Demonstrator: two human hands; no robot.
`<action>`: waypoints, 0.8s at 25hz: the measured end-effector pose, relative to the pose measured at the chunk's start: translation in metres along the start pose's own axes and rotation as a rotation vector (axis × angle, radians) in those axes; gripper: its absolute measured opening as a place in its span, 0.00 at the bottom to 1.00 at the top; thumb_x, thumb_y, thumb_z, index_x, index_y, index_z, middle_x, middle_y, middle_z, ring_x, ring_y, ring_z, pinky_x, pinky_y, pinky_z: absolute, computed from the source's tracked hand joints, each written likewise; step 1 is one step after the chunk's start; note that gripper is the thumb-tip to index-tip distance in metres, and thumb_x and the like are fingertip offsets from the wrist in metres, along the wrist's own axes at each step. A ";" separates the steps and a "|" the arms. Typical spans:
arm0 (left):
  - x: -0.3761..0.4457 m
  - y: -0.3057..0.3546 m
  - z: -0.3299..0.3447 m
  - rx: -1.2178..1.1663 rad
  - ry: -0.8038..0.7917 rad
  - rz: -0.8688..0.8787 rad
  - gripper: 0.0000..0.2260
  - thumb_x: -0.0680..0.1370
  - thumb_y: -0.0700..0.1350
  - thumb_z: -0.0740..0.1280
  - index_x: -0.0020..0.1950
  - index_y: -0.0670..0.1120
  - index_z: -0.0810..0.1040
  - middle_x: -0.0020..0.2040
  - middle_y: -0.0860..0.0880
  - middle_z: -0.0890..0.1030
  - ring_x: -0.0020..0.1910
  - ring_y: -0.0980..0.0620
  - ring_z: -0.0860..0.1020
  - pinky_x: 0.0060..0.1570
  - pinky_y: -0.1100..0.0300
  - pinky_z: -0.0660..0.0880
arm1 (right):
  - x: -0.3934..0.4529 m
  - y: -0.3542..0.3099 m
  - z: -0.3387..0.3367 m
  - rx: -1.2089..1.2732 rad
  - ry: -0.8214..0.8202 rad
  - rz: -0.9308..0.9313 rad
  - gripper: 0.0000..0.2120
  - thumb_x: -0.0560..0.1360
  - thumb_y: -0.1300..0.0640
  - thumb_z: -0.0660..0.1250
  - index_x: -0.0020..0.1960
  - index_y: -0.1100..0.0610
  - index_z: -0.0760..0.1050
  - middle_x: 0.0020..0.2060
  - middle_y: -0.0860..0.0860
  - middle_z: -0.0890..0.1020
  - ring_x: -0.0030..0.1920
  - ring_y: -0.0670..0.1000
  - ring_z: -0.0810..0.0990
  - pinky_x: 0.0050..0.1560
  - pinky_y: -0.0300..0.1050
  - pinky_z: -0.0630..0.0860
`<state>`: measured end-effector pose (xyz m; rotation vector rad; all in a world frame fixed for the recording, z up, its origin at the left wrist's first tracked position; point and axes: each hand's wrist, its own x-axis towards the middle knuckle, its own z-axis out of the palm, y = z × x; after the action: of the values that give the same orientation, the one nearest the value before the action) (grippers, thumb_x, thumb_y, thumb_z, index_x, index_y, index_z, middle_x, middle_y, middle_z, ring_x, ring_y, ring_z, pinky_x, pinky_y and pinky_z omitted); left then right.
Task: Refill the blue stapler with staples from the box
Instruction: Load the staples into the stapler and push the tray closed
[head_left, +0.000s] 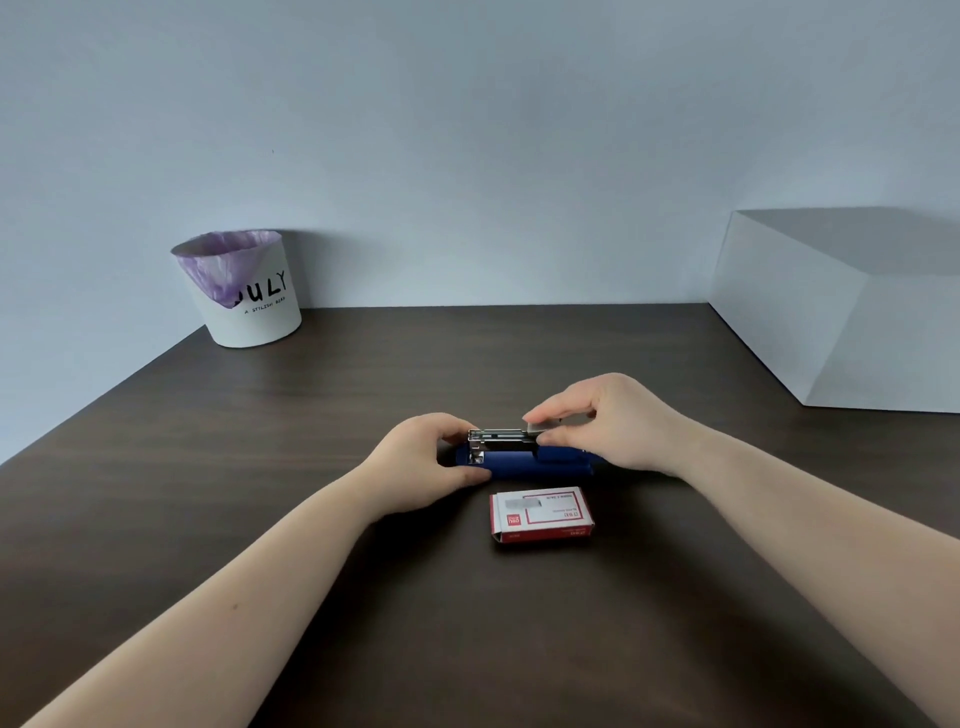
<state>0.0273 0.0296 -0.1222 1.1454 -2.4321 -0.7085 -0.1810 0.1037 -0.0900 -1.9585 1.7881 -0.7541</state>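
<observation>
The blue stapler (535, 464) lies lengthwise across the middle of the dark table, its metal staple channel (501, 439) exposed on top. My left hand (423, 460) grips the stapler's left end, thumb on the near side. My right hand (605, 423) pinches a silvery strip of staples (545, 426) between thumb and fingers, right at the channel's right end. The red and white staple box (541, 514) rests on the table just in front of the stapler. The stapler's right end is partly hidden behind my right hand.
A white bin (244, 296) with a purple liner stands at the back left against the wall. A large white box (852, 312) fills the back right corner. The dark wooden table (260, 441) runs toward me, its left edge slanting away.
</observation>
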 end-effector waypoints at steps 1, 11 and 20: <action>0.001 -0.001 0.000 -0.011 -0.001 0.007 0.14 0.69 0.47 0.73 0.54 0.51 0.79 0.55 0.52 0.81 0.56 0.54 0.76 0.60 0.59 0.71 | 0.000 0.003 0.000 0.012 -0.007 0.009 0.12 0.70 0.57 0.73 0.52 0.48 0.83 0.42 0.38 0.82 0.45 0.36 0.79 0.47 0.22 0.68; 0.002 -0.006 0.003 -0.036 0.020 0.054 0.13 0.69 0.47 0.73 0.53 0.51 0.79 0.54 0.51 0.80 0.55 0.54 0.76 0.59 0.57 0.72 | 0.002 0.009 0.008 0.180 0.035 0.075 0.09 0.68 0.59 0.75 0.47 0.50 0.85 0.38 0.40 0.84 0.41 0.35 0.81 0.42 0.22 0.72; 0.001 -0.009 0.005 -0.039 0.028 0.082 0.13 0.70 0.47 0.73 0.53 0.51 0.78 0.53 0.52 0.80 0.54 0.54 0.76 0.60 0.56 0.72 | 0.008 0.001 0.005 0.331 0.056 0.262 0.07 0.66 0.61 0.76 0.42 0.52 0.85 0.42 0.48 0.87 0.49 0.46 0.82 0.54 0.38 0.75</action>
<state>0.0294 0.0255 -0.1310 1.0273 -2.4160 -0.7062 -0.1780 0.0956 -0.0938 -1.4725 1.7730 -0.9505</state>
